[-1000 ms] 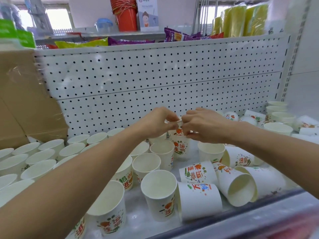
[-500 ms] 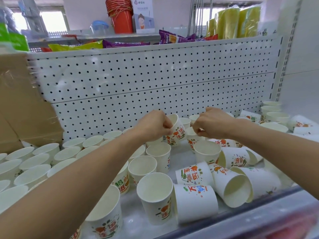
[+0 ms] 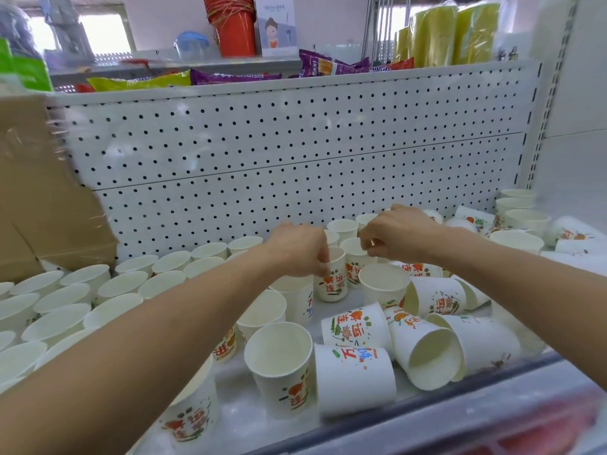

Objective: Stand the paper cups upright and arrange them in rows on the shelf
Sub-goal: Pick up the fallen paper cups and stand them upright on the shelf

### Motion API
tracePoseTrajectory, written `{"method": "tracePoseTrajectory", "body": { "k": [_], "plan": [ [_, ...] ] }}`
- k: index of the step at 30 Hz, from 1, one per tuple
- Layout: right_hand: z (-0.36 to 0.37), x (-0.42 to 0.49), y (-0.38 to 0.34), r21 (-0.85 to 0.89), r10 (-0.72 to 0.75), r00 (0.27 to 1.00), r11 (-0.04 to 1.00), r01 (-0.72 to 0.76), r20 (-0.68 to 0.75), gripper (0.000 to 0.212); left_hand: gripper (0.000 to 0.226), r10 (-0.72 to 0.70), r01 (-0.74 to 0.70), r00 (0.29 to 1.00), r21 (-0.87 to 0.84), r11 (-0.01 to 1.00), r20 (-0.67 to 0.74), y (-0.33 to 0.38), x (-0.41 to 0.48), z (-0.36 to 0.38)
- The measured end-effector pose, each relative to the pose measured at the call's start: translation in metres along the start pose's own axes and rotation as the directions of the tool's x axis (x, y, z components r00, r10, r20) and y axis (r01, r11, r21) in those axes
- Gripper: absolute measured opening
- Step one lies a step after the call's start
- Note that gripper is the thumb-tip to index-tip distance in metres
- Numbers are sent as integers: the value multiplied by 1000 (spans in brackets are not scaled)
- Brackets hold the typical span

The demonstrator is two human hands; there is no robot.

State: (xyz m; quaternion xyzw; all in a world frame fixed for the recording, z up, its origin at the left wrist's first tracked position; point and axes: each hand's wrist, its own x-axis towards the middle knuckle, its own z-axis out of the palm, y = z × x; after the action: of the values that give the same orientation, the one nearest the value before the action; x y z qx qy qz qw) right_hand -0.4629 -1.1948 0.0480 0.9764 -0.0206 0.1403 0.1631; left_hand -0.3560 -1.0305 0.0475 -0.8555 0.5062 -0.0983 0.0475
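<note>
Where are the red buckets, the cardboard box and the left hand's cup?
red buckets (image 3: 235,34): head view, front wall.
cardboard box (image 3: 39,192): head view, brown side.
held paper cup (image 3: 333,284): head view, printed side.

White metal shelf (image 3: 239,408), perforated back wall. Upright white paper cups (image 3: 131,284) in rows across left half. Printed paper cups (image 3: 427,356) tipped on their sides near front right edge, touching. Brown cardboard box (image 3: 49,208) at back left corner.

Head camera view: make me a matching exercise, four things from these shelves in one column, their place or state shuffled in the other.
1. pinched cup at left hand
2. front cup facing the camera
3. red buckets
4. cardboard box

A. upper level
B. lying on its side
C. far left
D. upright

Pairs: 1-D, 2-B, 3-A, 4-C
</note>
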Motion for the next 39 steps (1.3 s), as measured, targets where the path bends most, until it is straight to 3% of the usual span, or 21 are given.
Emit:
{"method": "tracePoseTrajectory", "body": {
  "k": [3, 6, 9, 11, 15, 18, 26, 33, 39],
  "plan": [
    [-6, -11, -1, 128, 33, 998, 991, -27, -45, 21, 30, -23, 24, 1000, -67, 997, 15, 0, -8, -9],
    [-16, -35, -5, 400, 43, 996, 916, -7, -83, 15, 32, -54, 37, 996, -212, 977, -77, 6, -37, -26],
    [-28, -65, -14, 625, -57, 997, 777, 77, -53, 18, 34, -55, -20, 986, -446, 895, -154, 20, -91, -35],
    [-32, -79, -21, 652, -141, 990, 751, 107, -1, 30, 49, 5, -83, 986, -463, 883, -168, 30, -127, -31],
    [-32, -88, -36, 484, -219, 969, 864, 140, 110, 46, 73, 109, -126, 991, -259, 958, -78, 42, -165, -7],
    [-36, -86, -47, 356, -222, 956, 924, 142, 192, 55, 78, 113, -119, 992, -132, 984, -54, 41, -170, 2],
    [-40, -78, -70, 95, -177, 953, 983, 158, 244, 67, 61, 70, -71, 997, -63, 996, -19, 18, -174, 5],
    [-32, -67, -79, -17, -166, 939, 984, 179, 300, 69, 99, 33, -29, 999, -92, 995, 41, 33, -189, -12],
    [-28, -69, -80, -31, -136, 957, 988, 149, 256, 62, 75, 56, -56, 998, 136, 989, 6, 47, -177, 3]
  ]
}}
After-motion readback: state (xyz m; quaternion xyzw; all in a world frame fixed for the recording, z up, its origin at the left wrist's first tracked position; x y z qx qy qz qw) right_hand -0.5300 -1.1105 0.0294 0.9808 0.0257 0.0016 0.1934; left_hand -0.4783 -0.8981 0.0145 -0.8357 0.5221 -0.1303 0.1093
